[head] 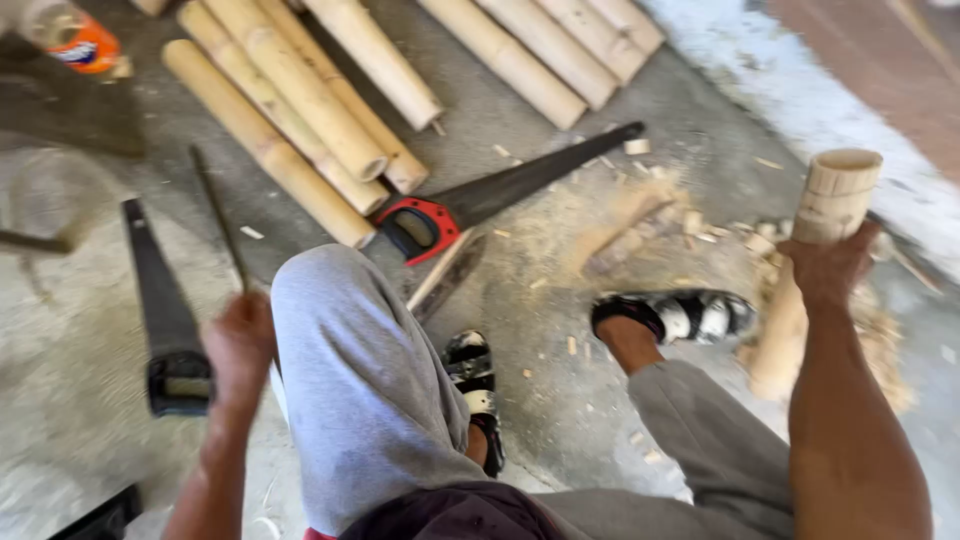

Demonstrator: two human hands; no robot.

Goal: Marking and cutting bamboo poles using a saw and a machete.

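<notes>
My right hand (pixel 828 265) grips a short, thick bamboo section (pixel 812 270) that stands nearly upright on the floor at the right, its hollow cut end on top. My left hand (pixel 238 345) is closed around a thin dark rod-like tool (pixel 218 215) that points away from me, just left of my raised knee in grey trousers (pixel 360 380). What kind of tool it is stays unclear in the blur.
Several long bamboo poles (pixel 300 110) lie at the top. A red-handled hand saw (pixel 500 190) rests on the concrete floor ahead, a black saw (pixel 160 310) at the left. Wood chips and sawdust (pixel 650 220) litter the floor near my sandalled feet (pixel 680 315). An orange bottle (pixel 75 40) sits top left.
</notes>
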